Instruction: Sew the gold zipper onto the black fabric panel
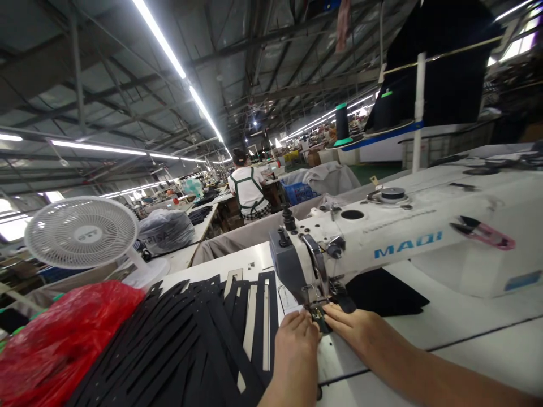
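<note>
A white sewing machine [382,237] stands in front of me, and a small dark piece of material [320,320] lies under its presser foot area. My left hand [297,347] is at the left of this piece, fingers bent and closed at its edge. From the right, my right hand [358,328] reaches in with fingers stretched out flat, tips on or beside the same piece. The exact contact at the needle is partly hidden. Behind my right hand, black fabric [386,291] lies on the machine table [458,339].
Many black strips [186,333] with pale ones among them are heaped to the left. Beside them are a red plastic bag [72,333] and a white fan [85,232]. Pink-handled snips [487,233] rest on the machine. A person [248,186] sits farther ahead, back turned.
</note>
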Demonstrator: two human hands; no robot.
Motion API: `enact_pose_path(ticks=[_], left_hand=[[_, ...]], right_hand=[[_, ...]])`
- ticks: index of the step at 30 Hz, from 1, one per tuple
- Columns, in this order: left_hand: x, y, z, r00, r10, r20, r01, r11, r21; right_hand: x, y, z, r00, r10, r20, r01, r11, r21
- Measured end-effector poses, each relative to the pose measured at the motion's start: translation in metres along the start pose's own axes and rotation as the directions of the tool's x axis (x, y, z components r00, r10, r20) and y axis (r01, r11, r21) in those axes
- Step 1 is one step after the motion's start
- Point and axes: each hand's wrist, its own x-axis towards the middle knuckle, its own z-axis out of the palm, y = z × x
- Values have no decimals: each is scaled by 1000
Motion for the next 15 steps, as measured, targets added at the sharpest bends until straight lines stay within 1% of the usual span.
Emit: enact_pose_path(ticks=[4, 10, 15], left_hand=[[-4, -3, 6, 1000, -27, 9, 26, 999, 29], [-13, -16, 20, 1000, 11, 0, -11, 996, 83], [-16, -21, 20, 999, 1, 40, -4, 997, 82]], right_hand=[[5, -1, -4, 1000, 2, -29, -2, 1000, 9], [13, -3, -8, 992, -55, -117, 55, 998, -7], [22, -9, -14, 992, -59, -112, 57, 998, -23]])
